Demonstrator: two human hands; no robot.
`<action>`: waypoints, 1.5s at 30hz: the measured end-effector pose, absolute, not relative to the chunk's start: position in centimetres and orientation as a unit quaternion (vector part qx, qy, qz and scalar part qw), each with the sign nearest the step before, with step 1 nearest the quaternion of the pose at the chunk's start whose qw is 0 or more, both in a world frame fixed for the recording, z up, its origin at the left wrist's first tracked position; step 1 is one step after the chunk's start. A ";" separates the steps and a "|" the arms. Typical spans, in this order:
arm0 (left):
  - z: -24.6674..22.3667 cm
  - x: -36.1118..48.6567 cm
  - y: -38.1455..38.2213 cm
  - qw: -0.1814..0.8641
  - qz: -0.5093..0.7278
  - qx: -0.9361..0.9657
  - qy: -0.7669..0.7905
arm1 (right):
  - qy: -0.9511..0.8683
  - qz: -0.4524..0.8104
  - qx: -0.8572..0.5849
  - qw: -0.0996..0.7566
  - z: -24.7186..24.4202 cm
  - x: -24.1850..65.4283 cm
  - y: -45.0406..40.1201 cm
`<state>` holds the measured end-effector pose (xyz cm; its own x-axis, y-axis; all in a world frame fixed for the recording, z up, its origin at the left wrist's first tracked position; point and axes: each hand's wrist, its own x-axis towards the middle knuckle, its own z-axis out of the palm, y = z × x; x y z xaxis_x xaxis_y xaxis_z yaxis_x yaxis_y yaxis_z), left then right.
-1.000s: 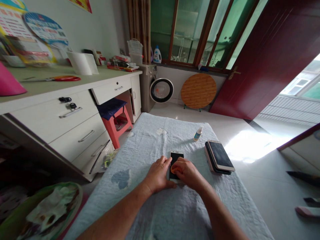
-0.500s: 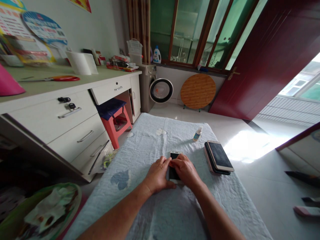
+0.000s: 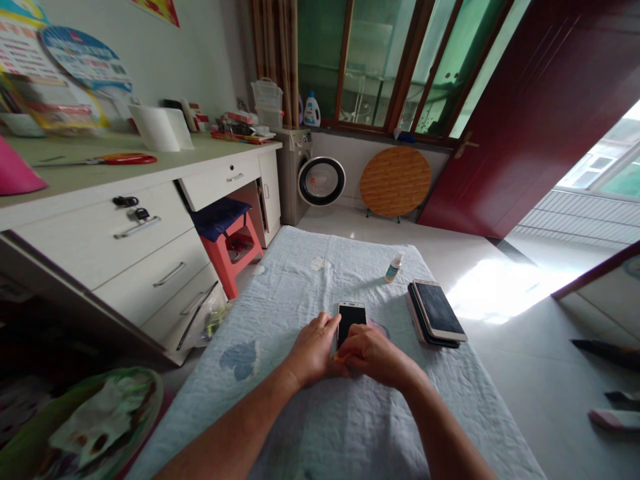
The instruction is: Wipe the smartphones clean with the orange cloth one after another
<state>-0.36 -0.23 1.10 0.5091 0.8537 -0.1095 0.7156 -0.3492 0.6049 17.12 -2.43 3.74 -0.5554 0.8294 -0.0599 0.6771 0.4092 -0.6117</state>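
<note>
A white-framed smartphone [image 3: 353, 315] with a dark screen lies face up on the cloth-covered table. My left hand [image 3: 315, 347] grips its left edge, thumb at the bottom end. Over the phone's lower part, my right hand [image 3: 373, 353] is closed, its fingertips pressed down at the lower left of the screen. A small orange bit shows at those fingertips; the fingers hide what it is. Right of the hands is a stack of phones [image 3: 440, 310], the top one with a pale frame. Beyond it stands a small spray bottle [image 3: 394, 268].
A pale blue patterned cloth [image 3: 300, 280] covers the table. On the left are a desk with drawers [image 3: 150, 260], scissors [image 3: 125, 159] and a paper roll [image 3: 157, 127]. A red stool [image 3: 230, 260] is tucked by the desk, and a filled bin [image 3: 155, 407] stands at lower left.
My right hand has slid from the upper part of the phone down to its lower left, uncovering more of the upper screen. My left hand stays at the phone's edge.
</note>
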 end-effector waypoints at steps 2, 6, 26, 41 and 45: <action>0.9 -0.4 -0.2 0.304 0.118 0.814 0.481 | -0.825 0.315 -0.456 0.112 4.2 17.6 -2.4; 0.7 -0.5 -0.1 0.303 0.119 0.818 0.473 | -0.798 0.354 -0.478 0.092 4.8 19.0 -2.3; 0.8 -0.5 -0.1 0.289 0.117 0.828 0.466 | -0.785 0.165 -0.575 0.162 2.0 16.4 -2.0; 0.6 -0.6 -0.1 0.291 0.127 0.829 0.461 | -0.770 0.149 -0.594 0.177 1.9 15.7 -2.1; 0.6 -0.6 -0.1 0.290 0.129 0.828 0.463 | -0.800 0.201 -0.544 0.154 2.7 16.3 -2.3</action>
<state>-0.57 -0.11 0.57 0.5382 0.8410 -0.0559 0.6916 -0.4027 0.5996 16.32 -2.35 2.67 -0.3599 0.9326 0.0280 0.8089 0.3269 -0.4887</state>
